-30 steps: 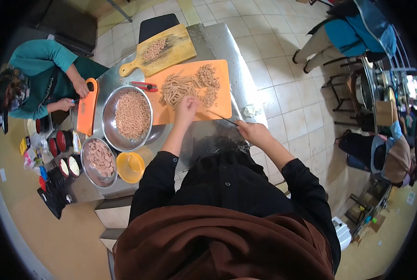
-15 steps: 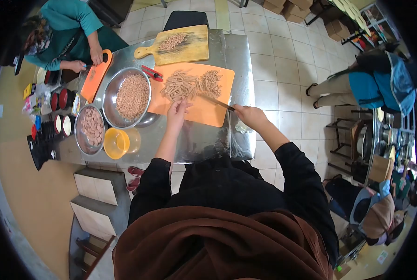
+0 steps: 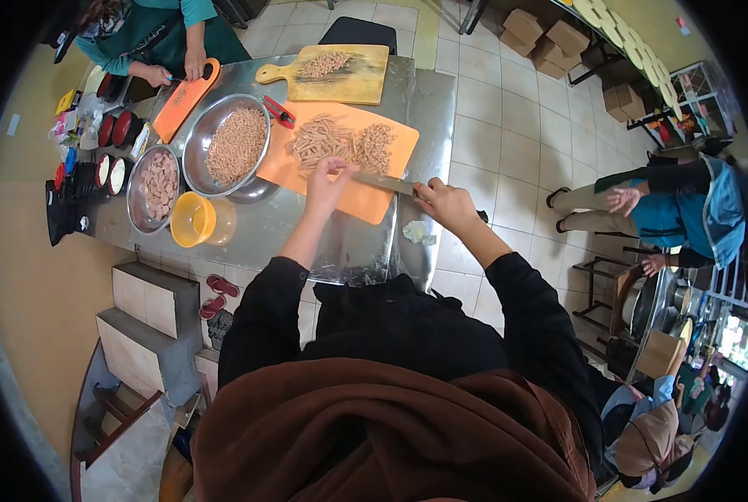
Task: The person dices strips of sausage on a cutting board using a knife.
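My right hand (image 3: 443,202) is wrapped round the handle of a knife (image 3: 384,181), whose blade lies over the front part of an orange cutting board (image 3: 364,203). My left hand (image 3: 330,178) is at the blade's tip, fingers pinched together; whether they grip the blade or a small piece is too small to tell. Just behind my left hand is a pile of brownish strips (image 3: 317,140), with small chopped pieces (image 3: 373,147) to its right. A steel bowl (image 3: 192,159) of chopped pieces stands to the left, beside a red-handled tool (image 3: 279,112).
Behind lies a wooden board (image 3: 361,74) with chopped bits. Left are a bowl of round slices (image 3: 158,186), a yellow container (image 3: 192,219) and jars. A co-worker in green (image 3: 152,38) cuts on another orange board (image 3: 181,107). Other people are at the right.
The view has shifted, with the table now higher in it. The knife blade has turned to lie flatter across the board, its tip near my left fingers. A person at the right now shows both hands.
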Available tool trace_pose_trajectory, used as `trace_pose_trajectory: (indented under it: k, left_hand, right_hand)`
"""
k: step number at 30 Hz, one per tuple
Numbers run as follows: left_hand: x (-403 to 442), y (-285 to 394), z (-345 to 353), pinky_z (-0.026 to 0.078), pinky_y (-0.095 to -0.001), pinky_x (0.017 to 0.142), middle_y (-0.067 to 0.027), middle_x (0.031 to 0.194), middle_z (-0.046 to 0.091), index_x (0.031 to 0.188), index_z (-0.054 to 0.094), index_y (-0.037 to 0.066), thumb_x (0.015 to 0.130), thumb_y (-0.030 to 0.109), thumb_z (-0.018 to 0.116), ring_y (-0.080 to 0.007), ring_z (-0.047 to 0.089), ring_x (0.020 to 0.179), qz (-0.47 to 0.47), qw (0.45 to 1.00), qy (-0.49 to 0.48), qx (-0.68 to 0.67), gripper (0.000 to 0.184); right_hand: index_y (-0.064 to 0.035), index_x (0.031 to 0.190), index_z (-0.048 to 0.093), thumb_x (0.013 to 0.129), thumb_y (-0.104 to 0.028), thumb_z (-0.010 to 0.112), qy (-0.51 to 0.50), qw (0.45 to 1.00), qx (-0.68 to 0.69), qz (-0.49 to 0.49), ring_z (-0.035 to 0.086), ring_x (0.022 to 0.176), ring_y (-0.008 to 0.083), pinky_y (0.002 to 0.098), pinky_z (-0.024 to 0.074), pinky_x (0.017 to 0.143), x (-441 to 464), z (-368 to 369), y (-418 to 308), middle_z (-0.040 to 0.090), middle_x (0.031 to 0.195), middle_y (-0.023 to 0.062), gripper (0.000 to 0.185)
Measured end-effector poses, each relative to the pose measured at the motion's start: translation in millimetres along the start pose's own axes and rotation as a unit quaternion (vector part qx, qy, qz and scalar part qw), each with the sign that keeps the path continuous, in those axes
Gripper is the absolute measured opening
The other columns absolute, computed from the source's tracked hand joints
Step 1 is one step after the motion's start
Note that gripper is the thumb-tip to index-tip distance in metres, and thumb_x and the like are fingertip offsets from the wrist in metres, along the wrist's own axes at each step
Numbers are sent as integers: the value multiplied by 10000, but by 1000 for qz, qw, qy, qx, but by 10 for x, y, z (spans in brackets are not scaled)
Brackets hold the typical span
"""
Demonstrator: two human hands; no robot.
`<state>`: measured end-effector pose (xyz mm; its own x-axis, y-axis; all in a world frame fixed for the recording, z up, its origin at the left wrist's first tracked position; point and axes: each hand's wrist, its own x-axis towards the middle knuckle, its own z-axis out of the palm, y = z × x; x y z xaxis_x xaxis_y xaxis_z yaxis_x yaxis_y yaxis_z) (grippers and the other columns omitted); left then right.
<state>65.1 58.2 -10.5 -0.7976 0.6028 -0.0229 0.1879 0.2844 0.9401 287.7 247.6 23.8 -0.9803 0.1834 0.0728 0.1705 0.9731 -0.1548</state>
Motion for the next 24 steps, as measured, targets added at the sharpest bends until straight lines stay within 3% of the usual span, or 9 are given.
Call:
trace_pose_trajectory:
  k: [4,6,7,8,10,11,15,17,24]
  left_hand:
    - [79,145,229,501,-302,775,-70,955,678,1064,601,35,824,212,767,-163,636,875,11,997,-71,14,341]
    - [32,285,298,496,-342,851,-102,962,686,1058,606,28,780,285,795,-238,636,918,88,987,-81,110,423]
    - [30,301,319,419,-395,976,-115,1115,640,1101,588,50,755,346,802,-281,567,1090,84,971,-86,208,503]
    - [15,320,340,419,-395,976,-115,1115,640,1101,588,50,755,346,802,-281,567,1090,90,970,-83,208,503]
    - [-17,334,375,308,-465,1061,-122,1298,528,1148,573,76,732,410,797,-314,441,1245,210,916,6,342,579]
    - [18,308,362,212,-518,1108,-120,1432,405,1220,551,111,728,487,780,-328,327,1342,178,922,-36,342,660]
    - [159,217,326,224,-511,1106,-113,1430,420,1243,545,113,755,504,747,-319,339,1343,211,904,-48,369,657]
    - [236,193,308,241,-495,1099,-116,1414,438,1230,560,97,757,459,750,-312,350,1329,274,882,-40,380,626]
    - [473,137,199,234,-480,1105,-99,1373,485,1200,573,117,797,489,710,-299,382,1319,295,884,-50,358,566]
  right_hand:
    - [-153,1078,569,864,-376,658,19,999,-35,2,666,650,208,339,535,531,4,-8,-56,569,877,53,322]
    - [-147,1089,558,848,-391,672,28,999,-42,5,665,661,199,334,535,535,0,36,-64,566,885,45,361]
    - [-150,1097,553,846,-393,674,31,999,-36,7,664,658,198,333,535,536,-6,48,-67,565,889,46,370]
    - [-153,1105,547,844,-395,675,36,999,-31,9,663,654,197,331,535,537,0,37,-65,564,893,47,378]
    - [-154,1125,544,846,-395,676,27,999,-31,12,666,662,195,330,535,537,-27,-8,-77,565,896,46,391]
    - [-154,1133,543,846,-396,676,20,999,-28,18,668,666,195,331,535,538,-38,-31,-78,566,899,45,398]
    - [-155,1140,549,847,-394,678,23,999,-2,25,669,662,201,333,539,540,-139,-81,-35,574,889,46,400]
    - [-155,1132,553,847,-394,679,31,999,8,24,667,655,203,332,539,536,-199,-111,-11,577,879,45,393]
    - [-141,1011,579,862,-376,671,26,997,51,54,656,603,215,334,526,496,-323,-208,9,603,780,31,293]
